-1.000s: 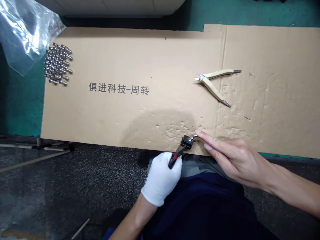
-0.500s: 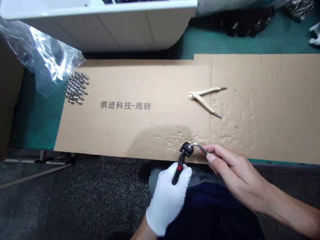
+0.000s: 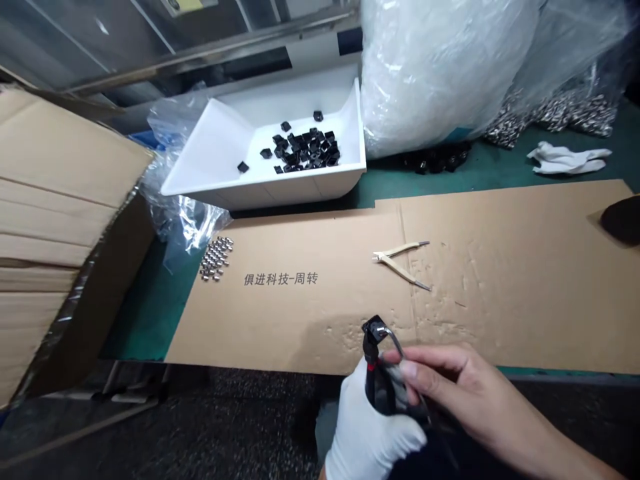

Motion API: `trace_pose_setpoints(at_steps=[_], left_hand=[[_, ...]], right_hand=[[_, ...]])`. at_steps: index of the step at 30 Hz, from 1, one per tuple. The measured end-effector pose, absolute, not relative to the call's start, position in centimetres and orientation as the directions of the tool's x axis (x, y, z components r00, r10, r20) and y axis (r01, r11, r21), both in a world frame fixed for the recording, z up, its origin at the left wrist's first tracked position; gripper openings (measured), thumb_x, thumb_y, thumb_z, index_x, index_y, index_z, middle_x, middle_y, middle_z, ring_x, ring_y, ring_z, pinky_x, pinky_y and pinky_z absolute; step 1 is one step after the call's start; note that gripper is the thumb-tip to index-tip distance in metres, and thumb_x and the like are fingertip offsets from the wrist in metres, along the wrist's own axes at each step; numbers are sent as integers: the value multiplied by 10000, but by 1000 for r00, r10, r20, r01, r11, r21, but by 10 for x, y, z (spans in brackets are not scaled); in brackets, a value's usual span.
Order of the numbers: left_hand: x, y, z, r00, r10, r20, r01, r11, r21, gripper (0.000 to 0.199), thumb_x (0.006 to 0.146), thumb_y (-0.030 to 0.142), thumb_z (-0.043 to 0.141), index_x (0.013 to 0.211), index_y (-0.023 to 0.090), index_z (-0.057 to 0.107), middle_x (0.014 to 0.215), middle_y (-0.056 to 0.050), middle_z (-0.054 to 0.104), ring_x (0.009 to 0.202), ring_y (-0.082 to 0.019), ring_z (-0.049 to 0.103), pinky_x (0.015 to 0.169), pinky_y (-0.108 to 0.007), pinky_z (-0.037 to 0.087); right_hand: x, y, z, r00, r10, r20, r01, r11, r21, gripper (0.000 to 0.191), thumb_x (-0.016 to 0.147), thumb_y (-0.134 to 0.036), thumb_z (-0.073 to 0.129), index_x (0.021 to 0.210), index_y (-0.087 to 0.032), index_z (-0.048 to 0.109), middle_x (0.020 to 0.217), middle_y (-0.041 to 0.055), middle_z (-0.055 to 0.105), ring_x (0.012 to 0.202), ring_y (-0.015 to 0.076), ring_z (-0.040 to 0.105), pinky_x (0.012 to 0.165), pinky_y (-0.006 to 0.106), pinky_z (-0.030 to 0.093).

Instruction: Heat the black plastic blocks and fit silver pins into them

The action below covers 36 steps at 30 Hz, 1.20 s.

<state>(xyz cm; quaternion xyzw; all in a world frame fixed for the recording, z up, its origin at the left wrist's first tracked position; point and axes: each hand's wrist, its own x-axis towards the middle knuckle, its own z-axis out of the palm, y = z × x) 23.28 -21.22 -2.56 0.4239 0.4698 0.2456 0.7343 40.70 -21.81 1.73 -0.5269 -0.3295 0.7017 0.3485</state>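
Observation:
My left hand (image 3: 363, 430), in a white glove, is closed around black-and-red handled pliers (image 3: 371, 353). Their jaws are at a small black block (image 3: 373, 327), held up over the front edge of the cardboard. Between the fingers and thumb of my bare right hand (image 3: 455, 383) is a bent metal hex key (image 3: 396, 341). Its short end meets the block; whether it sits inside a screw there is too small to tell. Beyond the hands, cream-handled pliers (image 3: 400, 261) lie spread on the cardboard.
A cardboard sheet (image 3: 500, 267) covers the green table. Small metal cylinders (image 3: 216, 259) lie at its left. Behind stands a white bin (image 3: 280, 183) holding several black blocks, beside a large plastic bag (image 3: 440, 73). A white glove (image 3: 567, 160) lies back right; a cardboard box (image 3: 55, 220) stands left.
The view has tilted up, bringing the bin's contents and the box into sight. My left hand has turned and its thumb now points right. Both hands keep their tools at the black block.

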Motion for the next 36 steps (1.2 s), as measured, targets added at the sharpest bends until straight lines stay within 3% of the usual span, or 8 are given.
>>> trace_pose_setpoints(at_steps=[3,8,11,16,20,24,29,36], left_hand=[[242,-208,-28,400,732,-552,63,579,813,540,504,369,1000,858,185,636,730,-9,648,680,-195,620,645,-297,549],[255,-196,-17,365,759,-539,66,556,829,573,525,543,954,924,203,723,832,-94,737,850,-342,725,761,-438,625],[260,-196,-13,383,763,-520,76,535,841,545,525,536,956,898,204,738,897,-99,760,909,-357,729,811,-434,626],[261,-199,-24,422,776,-469,31,505,863,513,742,596,822,962,141,731,1019,-145,770,970,-324,719,874,-412,599],[263,-192,-29,276,847,-455,22,467,884,562,832,664,711,1006,130,735,987,-149,778,957,-306,731,915,-428,592],[265,-188,-28,183,854,-488,88,480,873,557,796,698,720,927,158,760,886,-126,792,927,-320,752,883,-442,616],[264,-193,-29,240,826,-511,178,480,859,477,810,573,768,1059,168,736,1112,-132,789,1083,-312,735,1039,-440,549],[284,-197,-41,164,921,-353,299,294,908,375,860,491,716,1097,210,641,1055,-116,775,946,-275,756,864,-391,611]], right_hand=[[404,-212,18,-233,807,-543,-236,-589,-773,400,924,-560,693,1124,-227,785,789,28,719,668,170,636,600,271,477],[397,-208,13,-128,920,-372,-65,-382,-922,195,874,-413,780,862,-223,821,881,44,764,850,216,688,758,308,516],[394,-214,5,-9,952,-306,-16,-307,-952,228,860,-405,793,756,-204,778,810,39,727,790,203,664,710,296,510],[395,-212,-6,74,963,-260,9,-261,-965,246,882,-419,774,761,-206,791,731,17,678,725,190,627,636,281,469],[392,-199,-14,196,953,-233,62,-249,-966,397,948,-489,683,699,-184,732,672,-2,591,663,170,566,608,287,418],[388,-203,-19,227,951,-209,80,-232,-969,486,1026,-528,540,737,-190,735,762,24,617,756,190,610,700,300,470],[391,-223,-19,256,949,-183,37,-199,-979,341,1039,-456,547,979,-238,802,1006,66,684,1009,230,654,898,309,517],[402,-222,-6,272,956,-112,123,-150,-981,323,1049,-353,526,927,-221,795,956,72,727,954,236,675,887,333,528]])
